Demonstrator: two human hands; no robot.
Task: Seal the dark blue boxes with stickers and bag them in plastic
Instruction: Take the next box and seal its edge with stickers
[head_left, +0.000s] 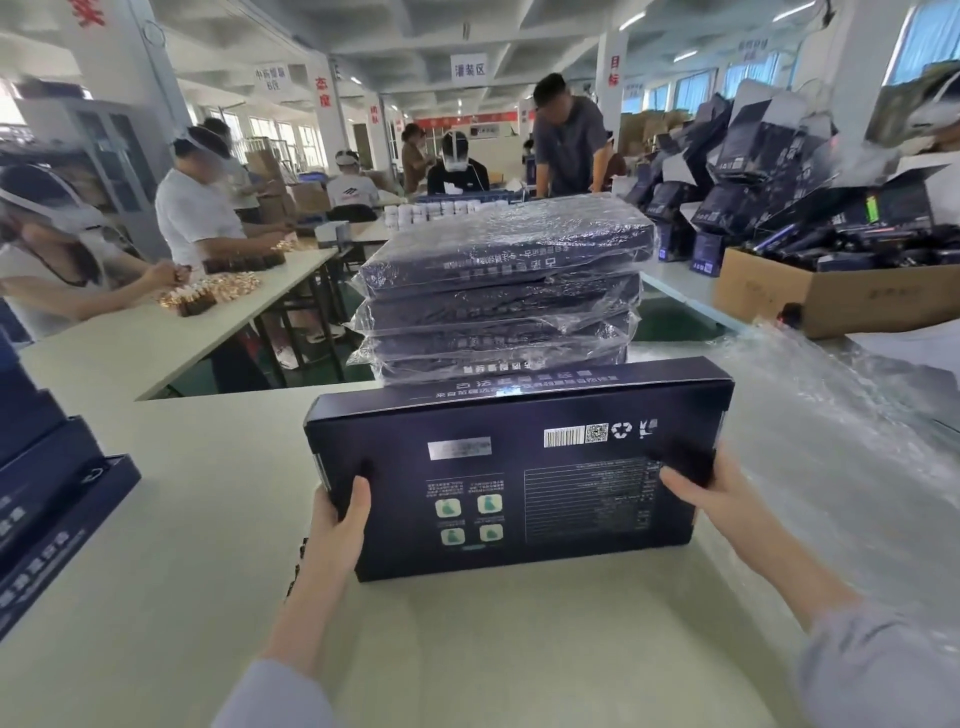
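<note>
A flat dark blue box (514, 467) stands tilted on its near long edge on the white table (208, 519), its printed back with barcode facing me. My left hand (340, 514) grips its left end, thumb on the face. My right hand (711, 488) grips its right end, thumb across the print. Behind it rises a stack of several dark blue boxes in clear plastic bags (504, 291). Clear plastic bags (841, 426) lie spread on the table to the right.
More dark blue boxes (47, 493) are stacked at the left edge. A cardboard carton (831, 296) full of dark packages stands at the back right. Other people work at a long table (171, 332) on the left and further back.
</note>
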